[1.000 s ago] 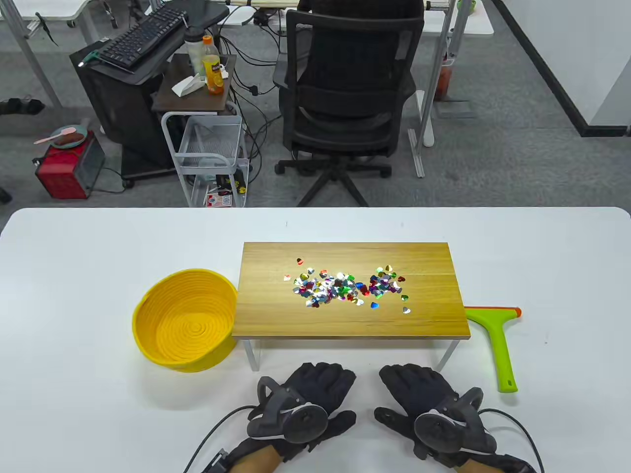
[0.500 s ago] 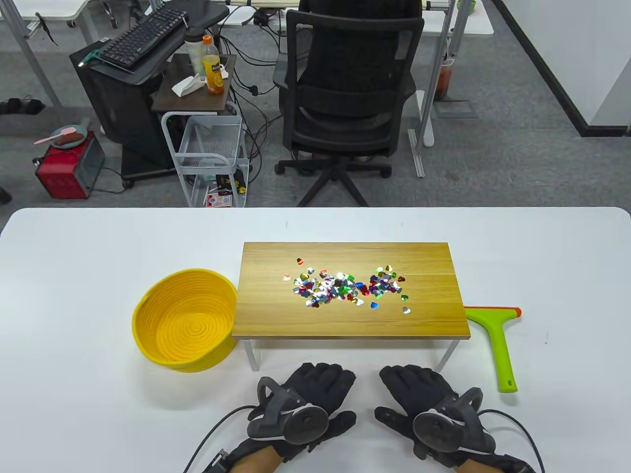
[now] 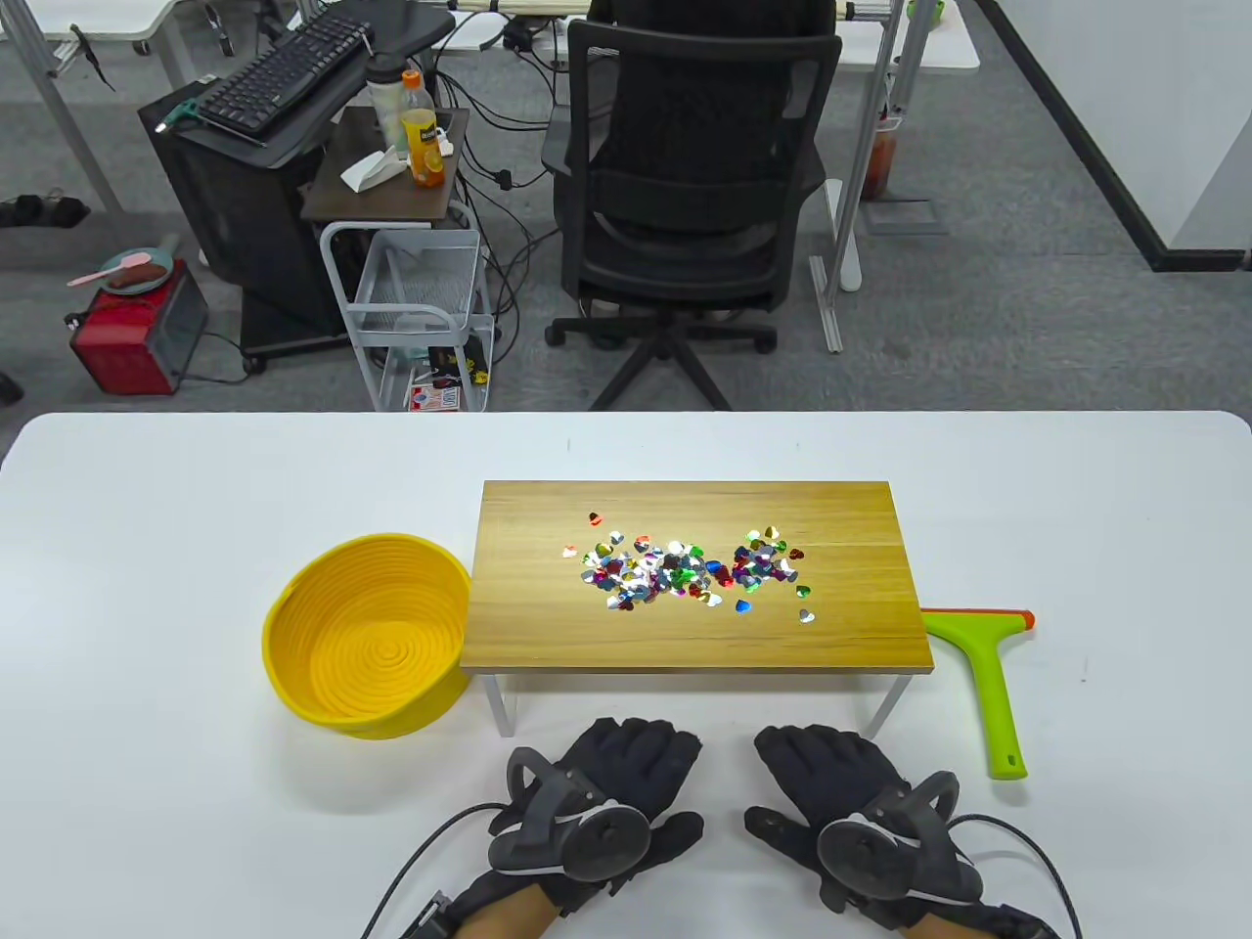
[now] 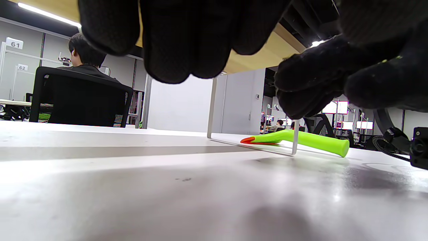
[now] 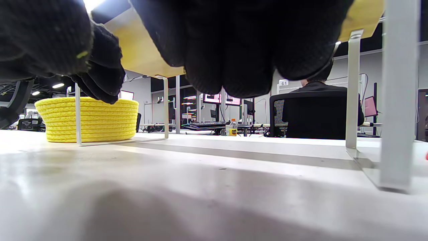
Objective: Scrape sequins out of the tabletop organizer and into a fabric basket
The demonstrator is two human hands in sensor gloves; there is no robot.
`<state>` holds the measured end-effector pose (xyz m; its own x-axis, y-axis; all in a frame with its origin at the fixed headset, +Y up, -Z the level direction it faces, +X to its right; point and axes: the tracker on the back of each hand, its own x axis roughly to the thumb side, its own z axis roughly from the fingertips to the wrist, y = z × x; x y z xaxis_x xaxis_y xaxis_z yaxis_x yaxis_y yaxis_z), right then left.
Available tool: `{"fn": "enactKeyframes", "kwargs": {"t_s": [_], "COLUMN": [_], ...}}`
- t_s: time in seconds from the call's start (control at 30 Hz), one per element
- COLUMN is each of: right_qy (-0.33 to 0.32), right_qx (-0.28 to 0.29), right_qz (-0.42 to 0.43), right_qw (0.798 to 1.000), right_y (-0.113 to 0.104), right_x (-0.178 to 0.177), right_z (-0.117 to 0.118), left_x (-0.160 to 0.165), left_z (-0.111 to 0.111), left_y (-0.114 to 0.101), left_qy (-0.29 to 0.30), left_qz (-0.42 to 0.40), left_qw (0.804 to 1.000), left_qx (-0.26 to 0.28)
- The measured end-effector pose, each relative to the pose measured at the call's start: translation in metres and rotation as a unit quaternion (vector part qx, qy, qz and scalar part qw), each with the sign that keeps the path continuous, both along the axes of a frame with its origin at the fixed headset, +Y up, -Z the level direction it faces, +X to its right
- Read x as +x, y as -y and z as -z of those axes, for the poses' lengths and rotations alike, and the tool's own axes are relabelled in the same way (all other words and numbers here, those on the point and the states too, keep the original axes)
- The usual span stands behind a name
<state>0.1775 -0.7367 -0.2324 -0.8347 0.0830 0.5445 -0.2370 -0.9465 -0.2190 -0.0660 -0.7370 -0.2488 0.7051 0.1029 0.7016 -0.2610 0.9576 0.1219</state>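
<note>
Office white table [image 3: 196, 489]: shiny heart-shaped sequins [image 3: 685, 572] on the wooden-topped organizer [image 3: 861, 641], beyond left hand [image 3: 597, 802] and right hand [image 3: 851, 807], both empty, fingers extended.

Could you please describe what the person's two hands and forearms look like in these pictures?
Both the left hand and the right hand wear black knit gloves covering all fingers. A dark grey tracker with a round disc and a loop handle is strapped to the back of each. Black cables trail from both wrists toward the bottom edge. The forearms are bare skin, without sleeves. No markings are legible.

Left hand [image 3: 611, 797], right hand [image 3: 846, 802]: flat, empty.
</note>
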Motion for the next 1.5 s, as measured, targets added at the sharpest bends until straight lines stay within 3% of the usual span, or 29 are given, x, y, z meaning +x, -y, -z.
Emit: {"fn": "enactKeyframes", "kwargs": {"t_s": [0.13, 0.37, 0.47, 0.6, 0.7, 0.83, 1.07, 1.27, 1.5], "right_qy": [-0.003, 0.036, 0.07, 0.161, 0.242, 0.334, 0.417, 0.46, 0.469], "right_qx": [0.04, 0.128, 0.148, 0.131, 0.05, -0.046, -0.156, -0.224, -0.243], "right_qz": [0.025, 0.113, 0.13, 0.108, 0.083, 0.045, -0.022, -0.077, -0.081], "right_qw": [0.999, 0.985, 0.978, 0.972, 0.965, 0.941, 0.895, 0.856, 0.845], "right_y": [-0.021, -0.099, -0.12, -0.134, -0.126, -0.095, -0.038, -0.004, 0.017], "right_x": [0.004, 0.036, 0.055, 0.088, 0.114, 0.143, 0.164, 0.17, 0.167], "right_z": [-0.009, -0.026, -0.022, -0.002, 0.024, 0.057, 0.092, 0.11, 0.119], "left_x": [-0.001, -0.002, -0.003, -0.001, -0.001, -0.001, -0.001, -0.001, -0.001], "left_z": [0.0, 0.0, 0.0, -0.001, -0.002, -0.002, -0.001, -0.001, 0.0], "left_y": [-0.001, 0.0, 0.0, 0.002, 0.002, 0.002, 0.002, 0.003, 0.003], "left_qy": [0.0, 0.0, 0.0, 0.002, 0.003, 0.005, 0.004, 0.004, 0.004], "left_qz": [0.003, 0.007, 0.003, 0.009, 0.006, 0.008, 0.008, 0.01, 0.013], "left_qw": [1.0, 1.0, 1.0, 1.0, 1.0, 1.0, 1.0, 1.0, 1.0], "left_qx": [0.001, 0.0, -0.004, -0.006, -0.006, -0.006, -0.009, -0.012, -0.014]}}
